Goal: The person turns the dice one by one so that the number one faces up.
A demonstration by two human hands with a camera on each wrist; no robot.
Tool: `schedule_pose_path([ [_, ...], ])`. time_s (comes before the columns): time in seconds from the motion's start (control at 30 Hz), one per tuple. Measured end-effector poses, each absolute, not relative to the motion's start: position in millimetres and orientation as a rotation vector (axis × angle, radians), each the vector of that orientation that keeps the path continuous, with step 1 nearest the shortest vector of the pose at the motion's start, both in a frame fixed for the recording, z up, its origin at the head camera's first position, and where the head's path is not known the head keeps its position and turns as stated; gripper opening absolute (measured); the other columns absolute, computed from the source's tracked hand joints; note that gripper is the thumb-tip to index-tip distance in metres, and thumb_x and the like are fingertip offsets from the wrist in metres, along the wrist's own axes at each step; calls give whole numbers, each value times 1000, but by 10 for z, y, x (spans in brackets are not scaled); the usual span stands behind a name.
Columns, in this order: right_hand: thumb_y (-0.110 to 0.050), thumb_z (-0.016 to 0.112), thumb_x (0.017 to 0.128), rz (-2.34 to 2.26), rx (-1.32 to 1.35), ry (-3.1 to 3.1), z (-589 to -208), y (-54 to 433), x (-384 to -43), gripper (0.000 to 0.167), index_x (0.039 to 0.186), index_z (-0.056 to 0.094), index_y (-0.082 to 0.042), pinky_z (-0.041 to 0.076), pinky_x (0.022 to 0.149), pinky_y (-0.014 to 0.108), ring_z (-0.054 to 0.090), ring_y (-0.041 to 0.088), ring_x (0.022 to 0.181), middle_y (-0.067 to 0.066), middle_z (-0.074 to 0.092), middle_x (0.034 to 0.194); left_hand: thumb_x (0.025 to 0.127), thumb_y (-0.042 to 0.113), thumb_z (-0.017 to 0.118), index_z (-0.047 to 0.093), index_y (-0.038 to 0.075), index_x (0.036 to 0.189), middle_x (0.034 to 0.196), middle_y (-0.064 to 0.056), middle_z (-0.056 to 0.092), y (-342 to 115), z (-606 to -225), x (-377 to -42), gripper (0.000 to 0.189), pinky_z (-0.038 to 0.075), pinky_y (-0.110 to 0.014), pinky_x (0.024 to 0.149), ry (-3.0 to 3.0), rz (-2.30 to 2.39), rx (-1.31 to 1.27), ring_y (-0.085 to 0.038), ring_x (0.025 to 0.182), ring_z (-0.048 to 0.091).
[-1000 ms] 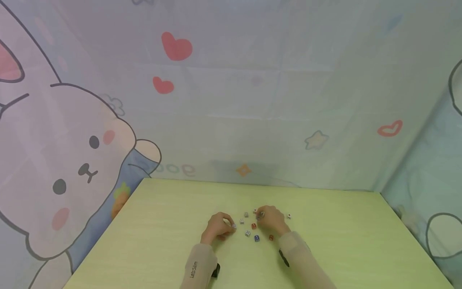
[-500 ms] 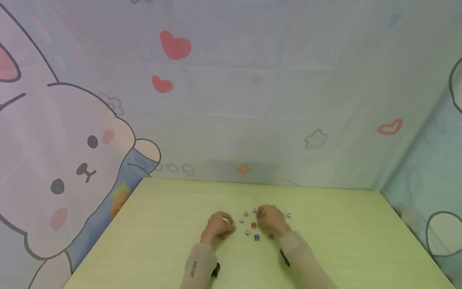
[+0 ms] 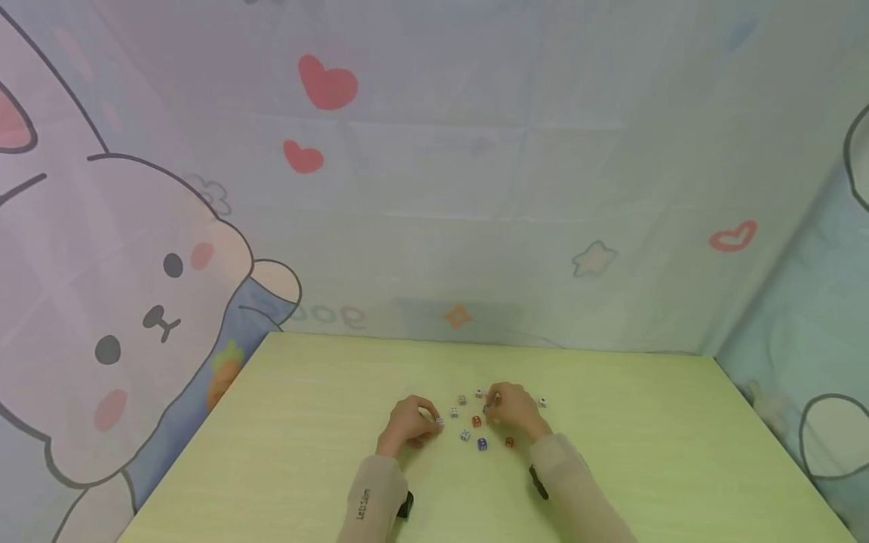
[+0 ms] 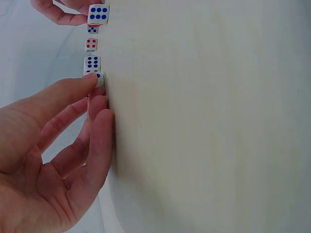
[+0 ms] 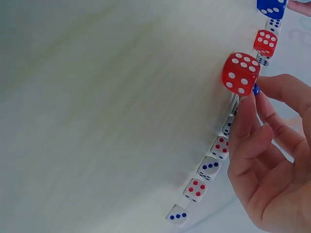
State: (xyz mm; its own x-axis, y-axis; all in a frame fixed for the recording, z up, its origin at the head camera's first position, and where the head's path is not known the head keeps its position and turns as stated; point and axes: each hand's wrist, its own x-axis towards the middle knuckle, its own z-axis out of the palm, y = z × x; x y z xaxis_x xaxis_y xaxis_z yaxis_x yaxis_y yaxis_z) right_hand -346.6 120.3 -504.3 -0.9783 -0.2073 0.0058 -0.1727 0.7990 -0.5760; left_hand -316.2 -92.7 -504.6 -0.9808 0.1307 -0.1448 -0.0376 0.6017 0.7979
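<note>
My left hand (image 3: pixel 410 419) rests on the table at the left end of the dice, pinching a white die (image 4: pixel 100 80) with blue pips between thumb and fingers. My right hand (image 3: pixel 512 407) is at the right of the group. Its thumb and fingers hold a small blue die (image 5: pixel 256 89), mostly hidden by the fingertips. Close by stand a red die (image 3: pixel 477 421) and a white die (image 3: pixel 479 394). Nearer the body, between the hands, are a blue die (image 3: pixel 482 444), another white die (image 3: pixel 465 435) and a second red die (image 3: pixel 510 443).
Beyond the right hand, the right wrist view shows several white dice in a row, one of them a die with red pips (image 5: pixel 195 189). A lone white die (image 3: pixel 543 403) appears right of that hand. A printed cloth (image 3: pixel 434 188) hangs behind the pale yellow-green table (image 3: pixel 326 377).
The right hand's fingers have shifted slightly around the blue die, which shows a little at the fingertips. The left hand and the loose dice keep their places.
</note>
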Motion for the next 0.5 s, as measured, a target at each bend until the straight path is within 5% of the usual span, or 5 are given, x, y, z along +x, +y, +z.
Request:
schedule_pose_path([
  [0.5, -15, 70, 71, -938, -355, 2949, -5033, 1232, -3443, 17, 85, 62, -9, 50, 67, 36, 59, 20, 79, 9, 66, 92, 74, 13, 72, 67, 7, 81, 65, -6, 64, -932, -5052, -3168, 11, 50, -27, 43, 2644, 1328, 82, -15, 51, 56],
])
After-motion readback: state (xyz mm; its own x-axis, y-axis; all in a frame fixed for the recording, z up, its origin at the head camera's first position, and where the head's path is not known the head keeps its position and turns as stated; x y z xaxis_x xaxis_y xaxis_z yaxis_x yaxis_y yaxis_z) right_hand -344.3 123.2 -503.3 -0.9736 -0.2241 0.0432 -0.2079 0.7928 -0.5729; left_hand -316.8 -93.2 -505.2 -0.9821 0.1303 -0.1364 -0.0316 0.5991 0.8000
